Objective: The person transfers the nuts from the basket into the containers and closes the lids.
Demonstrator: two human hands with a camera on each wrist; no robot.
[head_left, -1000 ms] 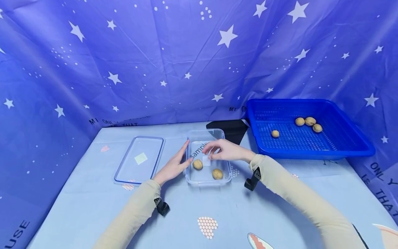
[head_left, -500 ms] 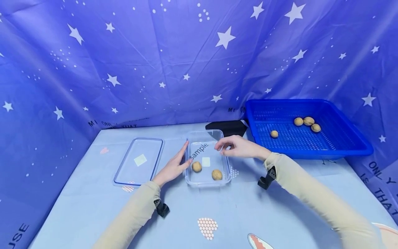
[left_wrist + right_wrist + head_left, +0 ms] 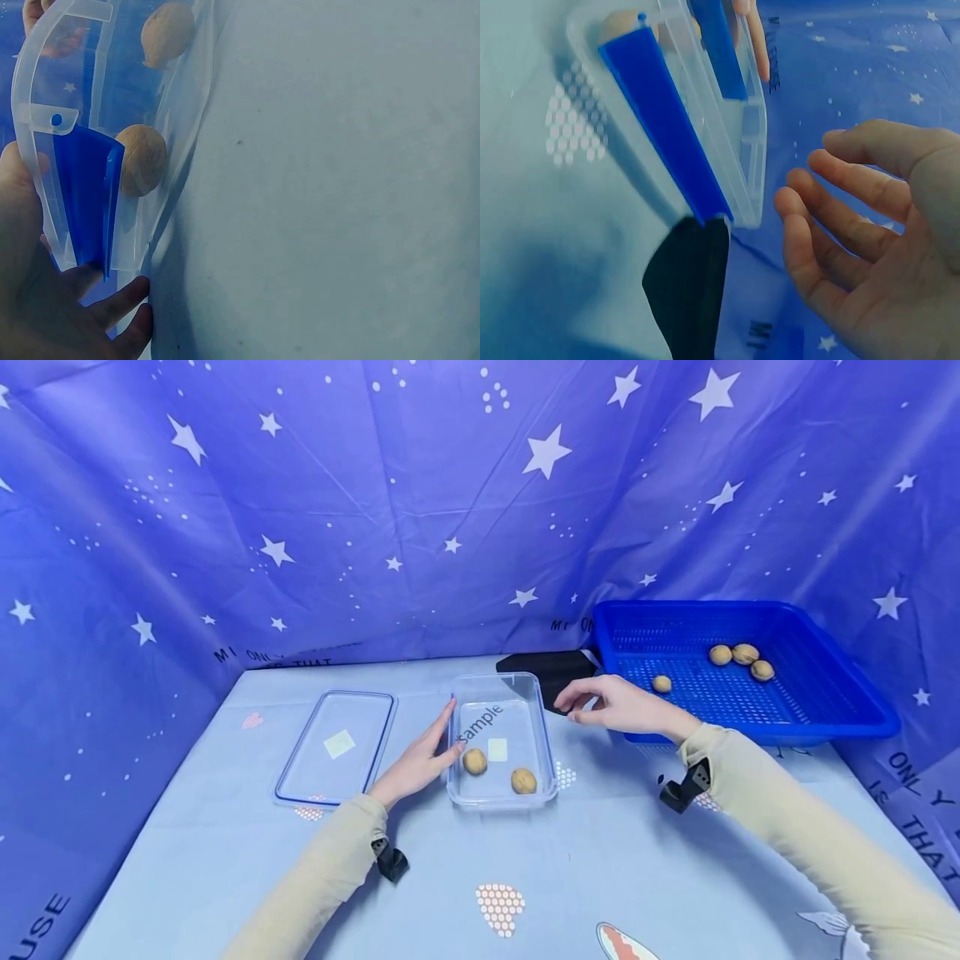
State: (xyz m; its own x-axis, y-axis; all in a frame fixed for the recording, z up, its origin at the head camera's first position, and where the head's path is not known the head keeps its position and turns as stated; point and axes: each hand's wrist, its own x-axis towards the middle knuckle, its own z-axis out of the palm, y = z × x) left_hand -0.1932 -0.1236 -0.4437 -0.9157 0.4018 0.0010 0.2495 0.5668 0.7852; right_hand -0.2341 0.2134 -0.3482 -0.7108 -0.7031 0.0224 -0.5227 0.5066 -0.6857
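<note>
A clear plastic food container (image 3: 501,802) stands uncovered on the table, with two walnuts (image 3: 523,781) near its front end. My left hand (image 3: 416,766) rests against its left side, fingers extended and thumb at the rim. In the left wrist view those fingers (image 3: 124,300) lie along the outside of the wall. Beyond the container's right side, my right hand (image 3: 618,703) hovers between it and the blue basket (image 3: 750,729). The right wrist view shows that hand's fingers (image 3: 855,176) loosely bent with nothing between them. Several walnuts (image 3: 745,653) lie in the basket.
A clear lid (image 3: 315,760) with a blue seal and a pale square sticker lies left of the container. Behind the container is a black patch (image 3: 543,668) on the tablecloth. A starry blue curtain (image 3: 420,510) hangs around the table's back and sides.
My right hand has moved out of the container and rightward toward the basket. The left hand stays against the container, and the two walnuts remain inside it.
</note>
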